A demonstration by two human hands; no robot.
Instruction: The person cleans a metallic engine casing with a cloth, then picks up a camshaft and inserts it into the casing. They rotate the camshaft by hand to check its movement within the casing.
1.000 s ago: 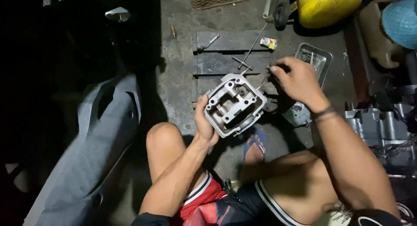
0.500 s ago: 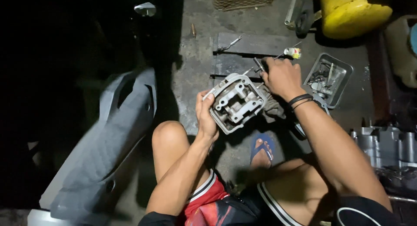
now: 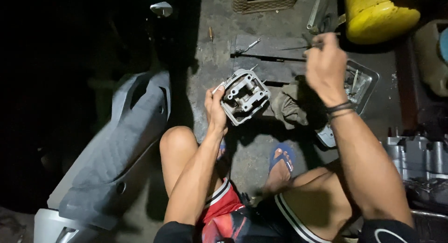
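My left hand (image 3: 215,107) grips the left side of a grey metal engine cylinder head (image 3: 246,96), held tilted above the concrete floor with its open cavity facing up. My right hand (image 3: 325,65) is raised to the right of it, fingers closed around a thin dark tool (image 3: 298,48) that points left over a flat wooden board (image 3: 268,56). A dark band sits on my right wrist. A crumpled grey rag (image 3: 289,107) lies just right of the cylinder head.
A metal tray (image 3: 364,82) with small parts sits behind my right hand. A yellow container (image 3: 378,16) stands at the top right. A grey scooter body panel (image 3: 119,145) lies at the left. Engine parts (image 3: 420,156) sit at the right. My knees and blue sandal (image 3: 282,159) are below.
My right hand has lifted off the cylinder head and moved up and right, now holding a thin tool. The left hand keeps hold of the cylinder head.
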